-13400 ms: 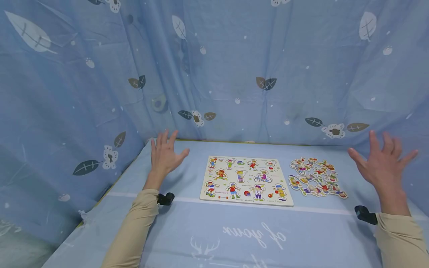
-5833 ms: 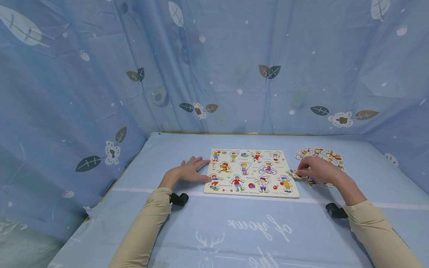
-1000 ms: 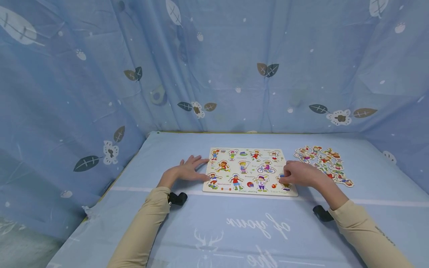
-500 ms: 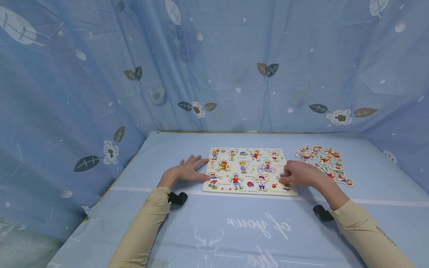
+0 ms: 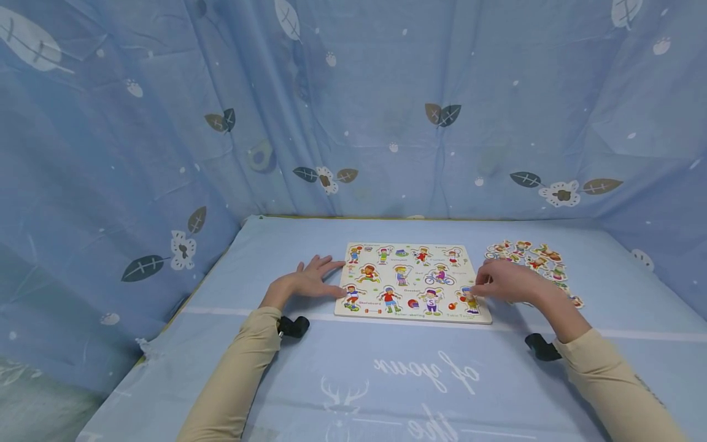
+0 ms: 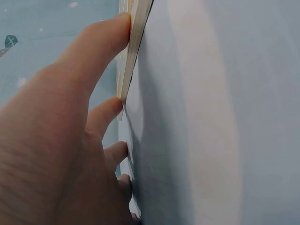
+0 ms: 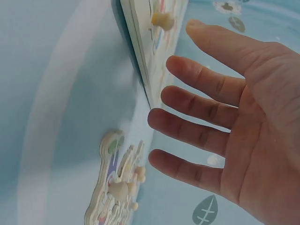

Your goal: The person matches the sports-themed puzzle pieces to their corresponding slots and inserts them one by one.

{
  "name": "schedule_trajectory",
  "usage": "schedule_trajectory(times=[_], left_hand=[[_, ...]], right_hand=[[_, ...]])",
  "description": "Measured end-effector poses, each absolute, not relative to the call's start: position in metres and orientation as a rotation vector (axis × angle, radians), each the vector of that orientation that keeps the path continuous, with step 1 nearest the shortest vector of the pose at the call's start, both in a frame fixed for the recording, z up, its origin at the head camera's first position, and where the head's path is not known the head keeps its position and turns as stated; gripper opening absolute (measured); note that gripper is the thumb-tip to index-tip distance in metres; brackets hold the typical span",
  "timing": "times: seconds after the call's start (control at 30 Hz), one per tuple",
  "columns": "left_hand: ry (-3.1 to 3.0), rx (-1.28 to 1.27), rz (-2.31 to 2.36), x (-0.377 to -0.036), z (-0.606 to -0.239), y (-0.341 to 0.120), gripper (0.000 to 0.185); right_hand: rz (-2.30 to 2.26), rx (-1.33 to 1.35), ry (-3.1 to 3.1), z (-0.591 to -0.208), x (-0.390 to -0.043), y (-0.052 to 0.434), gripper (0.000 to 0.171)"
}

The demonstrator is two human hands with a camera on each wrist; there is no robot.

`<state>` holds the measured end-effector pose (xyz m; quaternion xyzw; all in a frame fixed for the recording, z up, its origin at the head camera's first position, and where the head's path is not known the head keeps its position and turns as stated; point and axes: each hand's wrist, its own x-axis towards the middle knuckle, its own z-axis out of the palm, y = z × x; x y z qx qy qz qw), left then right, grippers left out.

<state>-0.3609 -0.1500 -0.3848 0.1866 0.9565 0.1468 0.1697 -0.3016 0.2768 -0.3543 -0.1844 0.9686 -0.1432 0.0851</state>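
A wooden peg puzzle board [image 5: 345,314] printed with children at sports lies on the table. My left hand [image 5: 306,283] rests at its left side, fingers stretched; in the left wrist view, the thumb [image 6: 112,33] and forefinger touch the board's edge [image 6: 135,44]. At the front right corner, a puzzle piece of a child in a blue cap [image 5: 469,302] sits in the board. My right hand [image 5: 508,282] is just right of that piece. In the right wrist view, its fingers are spread and hold nothing, apart from a wooden knob [image 7: 164,21] on the board.
A pile of loose puzzle pieces [image 5: 552,253] lies to the right of the board, partly hidden behind my right hand. Their wooden knobs [image 7: 119,189] stick up in the right wrist view. A blue patterned curtain [image 5: 386,123] hangs behind the table.
My right hand has let go of the blue-capped child piece and drawn back to the right, uncovering it in the board's corner. The left hand has stayed at the board's left edge.
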Motion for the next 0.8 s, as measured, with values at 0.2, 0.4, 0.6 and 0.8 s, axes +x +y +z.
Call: schedule_trajectory(times=[0.2, 0.4, 0.6, 0.8], left_hand=[[2.718, 0.528, 0.404, -0.362, -0.387, -0.15, 0.09], [2.725, 0.525, 0.419, -0.361, -0.385, -0.149, 0.09], [2.724, 0.528, 0.426, -0.36, -0.384, -0.148, 0.089], [2.725, 0.52, 0.404, -0.362, -0.386, -0.149, 0.09]], right_hand=[[-0.453, -0.55, 2.902, -0.351, -0.303, 0.282, 0.019], [-0.451, -0.541, 2.914, -0.35, -0.304, 0.286, 0.011], [-0.449, -0.534, 2.918, -0.348, -0.304, 0.291, 0.011], [-0.439, -0.523, 2.935, -0.344, -0.304, 0.297, 0.011]])
